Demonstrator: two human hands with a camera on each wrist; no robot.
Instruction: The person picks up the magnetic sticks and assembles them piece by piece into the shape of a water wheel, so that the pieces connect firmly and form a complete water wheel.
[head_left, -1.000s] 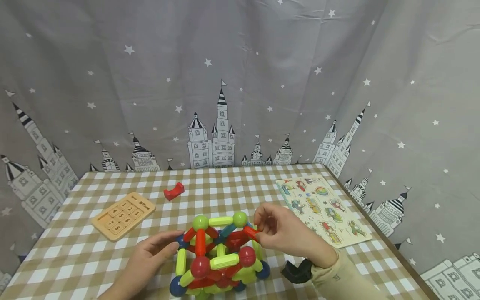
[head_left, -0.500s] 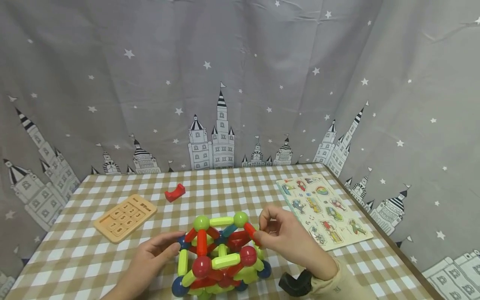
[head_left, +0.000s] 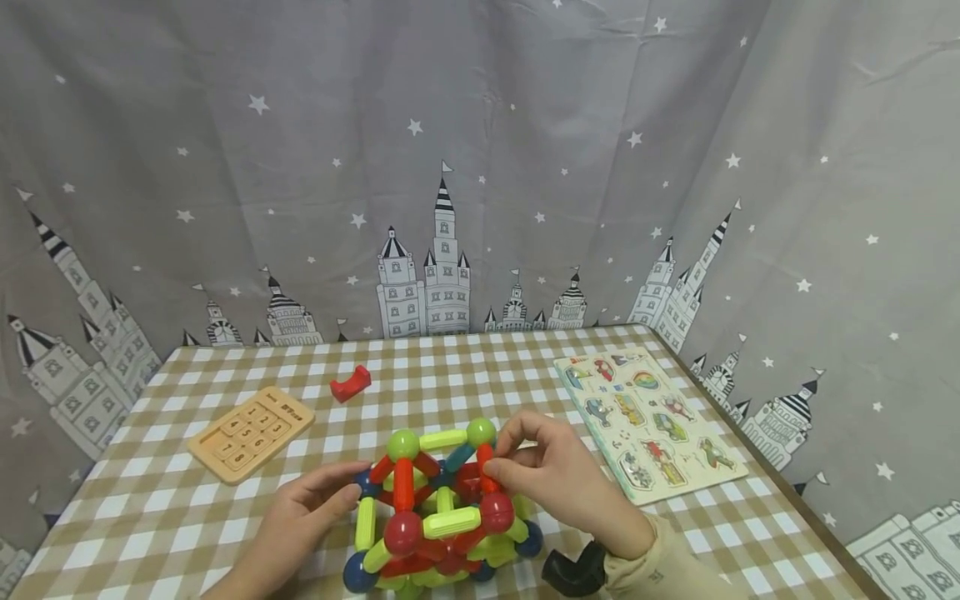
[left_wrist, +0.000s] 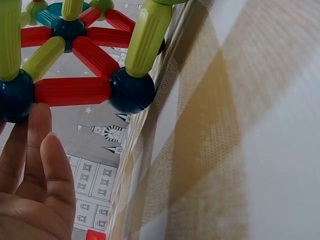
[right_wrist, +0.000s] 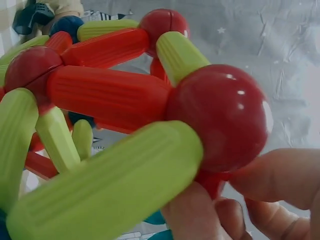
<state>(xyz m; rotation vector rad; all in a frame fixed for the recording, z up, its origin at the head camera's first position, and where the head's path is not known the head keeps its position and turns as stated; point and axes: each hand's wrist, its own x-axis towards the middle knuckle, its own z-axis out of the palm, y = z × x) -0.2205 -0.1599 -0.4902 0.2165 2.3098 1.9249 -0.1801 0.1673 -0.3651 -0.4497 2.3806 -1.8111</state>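
Note:
A frame of ball-and-stick building toy pieces (head_left: 450,524) stands on the table, with green balls on top and red and blue balls lower down. My right hand (head_left: 558,475) pinches a red rod (head_left: 487,455) between thumb and fingers. That rod now spans from the right green ball (head_left: 481,432) to the right red ball (head_left: 497,512). In the right wrist view the red ball (right_wrist: 220,117) hides most of the rod. My left hand (head_left: 303,512) holds a blue ball (head_left: 367,482) at the frame's left side; in the left wrist view its fingertips touch that blue ball (left_wrist: 16,97) from below.
A wooden number puzzle (head_left: 251,434) lies at the left, with a red curved block (head_left: 350,383) farther back. On the right is a picture puzzle board (head_left: 651,421). A black object (head_left: 573,570) sits by the right sleeve. A grey castle-print curtain (head_left: 480,167) hangs behind the checked tablecloth (head_left: 150,500).
My right hand has moved left, swinging the red rod's lower end inward from the right until it meets the red ball. My left hand stays on the blue ball.

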